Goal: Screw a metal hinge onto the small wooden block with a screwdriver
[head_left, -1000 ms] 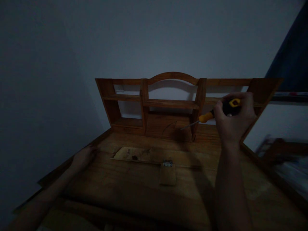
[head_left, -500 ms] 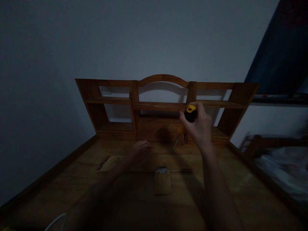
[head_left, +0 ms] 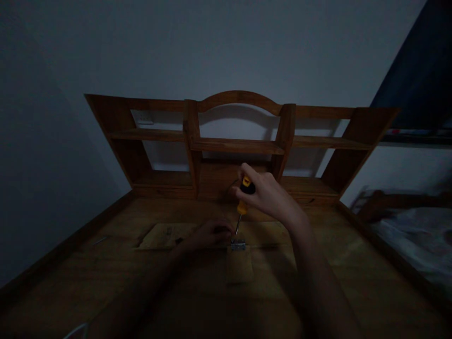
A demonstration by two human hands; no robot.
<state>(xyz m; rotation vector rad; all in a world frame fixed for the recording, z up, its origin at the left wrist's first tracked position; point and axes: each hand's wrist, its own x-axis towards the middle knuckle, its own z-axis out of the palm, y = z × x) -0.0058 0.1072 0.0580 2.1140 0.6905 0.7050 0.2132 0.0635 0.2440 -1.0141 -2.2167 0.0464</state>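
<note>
My right hand (head_left: 263, 190) is wrapped round the yellow and black handle of a screwdriver (head_left: 242, 205), held nearly upright. Its thin metal shaft slants down to the left edge of a small metal hinge (head_left: 238, 245). The hinge lies where a short wooden block (head_left: 239, 268) meets a long, pale wooden board (head_left: 266, 233). Beside the screwdriver's tip is my left hand (head_left: 213, 233), fingers curled and pinched close to the hinge. Whatever the fingertips hold, if anything, is too dark and small to make out.
Under the pieces spreads a wooden desk top (head_left: 332, 263). A wooden shelf unit (head_left: 238, 146) stands along its back against the wall. To the left lies a thin, light object (head_left: 100, 240). Beyond the right edge is a pale plastic-like heap (head_left: 413, 240).
My right hand has brought the screwdriver down and left, its tip now at the hinge. My left hand has moved slightly right and down to the hinge. The view has shifted somewhat.
</note>
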